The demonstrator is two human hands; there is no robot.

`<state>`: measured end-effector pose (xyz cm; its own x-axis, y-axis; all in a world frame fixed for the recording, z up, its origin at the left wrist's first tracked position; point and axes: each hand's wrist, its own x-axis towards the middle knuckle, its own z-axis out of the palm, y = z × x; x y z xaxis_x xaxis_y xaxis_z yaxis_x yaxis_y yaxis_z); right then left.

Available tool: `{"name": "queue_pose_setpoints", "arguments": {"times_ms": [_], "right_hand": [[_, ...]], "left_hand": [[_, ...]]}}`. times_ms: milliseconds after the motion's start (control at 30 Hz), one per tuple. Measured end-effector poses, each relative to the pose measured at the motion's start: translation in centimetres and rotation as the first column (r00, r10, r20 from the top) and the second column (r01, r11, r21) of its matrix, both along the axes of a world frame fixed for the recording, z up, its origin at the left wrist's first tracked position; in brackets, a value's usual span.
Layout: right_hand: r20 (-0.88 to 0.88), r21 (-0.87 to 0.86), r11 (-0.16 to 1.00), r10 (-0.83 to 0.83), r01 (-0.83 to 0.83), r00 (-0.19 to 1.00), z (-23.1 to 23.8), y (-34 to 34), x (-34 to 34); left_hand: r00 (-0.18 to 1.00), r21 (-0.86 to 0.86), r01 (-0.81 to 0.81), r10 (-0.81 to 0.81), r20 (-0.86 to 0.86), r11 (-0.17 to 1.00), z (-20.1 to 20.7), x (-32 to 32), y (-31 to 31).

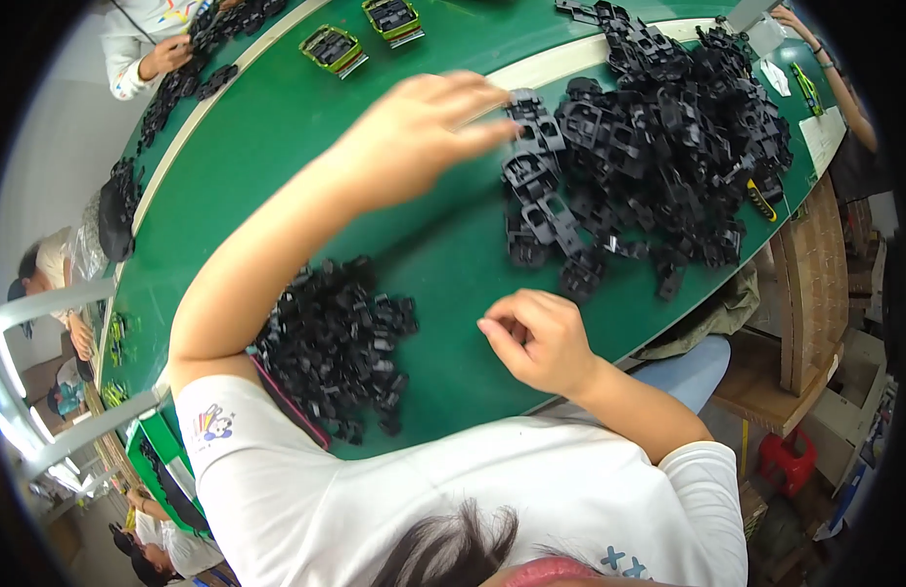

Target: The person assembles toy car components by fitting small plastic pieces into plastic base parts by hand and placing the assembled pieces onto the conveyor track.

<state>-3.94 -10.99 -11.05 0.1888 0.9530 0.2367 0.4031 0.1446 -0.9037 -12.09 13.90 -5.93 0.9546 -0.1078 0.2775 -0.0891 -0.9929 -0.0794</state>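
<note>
My left hand (429,127), slightly blurred, reaches over the table with fingers and thumb spread. Its fingertips meet the left edge of a large heap of black plastic parts (649,147); whether they touch a part cannot be told. My right hand (543,342) is raised in front of my chest, below that heap, with its fingers curled inward and the thumb beside them. Whatever may be inside the curl is hidden. A second pile of smaller black plastic pieces (340,342) lies close to my body, under my left forearm.
Two lime-green frames with black inserts (331,49) sit at the far side of the green table (453,235). A yellow utility knife (761,201) lies right of the large heap. Other people's hands (166,57) work at the far left. A red stool (788,460) stands lower right.
</note>
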Motion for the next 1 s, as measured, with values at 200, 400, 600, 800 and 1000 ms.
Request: {"name": "queue_pose_setpoints", "arguments": {"times_ms": [200,400,600,800,1000], "right_hand": [[-0.056,0.040,0.998,0.057,-0.055,0.997,0.0,-0.5,0.2],[0.133,0.120,0.974,0.178,-0.194,0.975,0.4,1.0,-2.0],[0.320,0.222,0.952,0.131,-0.209,0.938,0.1,3.9,-5.6],[0.299,0.133,0.970,0.158,-0.205,0.941,1.7,0.9,-1.3],[0.156,0.350,0.925,0.098,-0.148,0.983,7.9,-2.0,2.1]], "left_hand": [[0.998,0.027,0.054,-0.056,0.042,0.998,-0.8,1.2,-4.2],[0.940,-0.410,-0.310,0.340,0.001,0.858,1.6,-5.3,-7.1],[0.613,-0.895,-0.249,0.776,0.150,0.370,4.3,-10.2,-12.6],[0.436,-0.986,-0.112,0.898,0.064,0.125,3.6,-12.3,-16.9],[0.596,-0.947,0.095,0.780,-0.193,-0.307,0.3,-10.3,-20.1]]}}
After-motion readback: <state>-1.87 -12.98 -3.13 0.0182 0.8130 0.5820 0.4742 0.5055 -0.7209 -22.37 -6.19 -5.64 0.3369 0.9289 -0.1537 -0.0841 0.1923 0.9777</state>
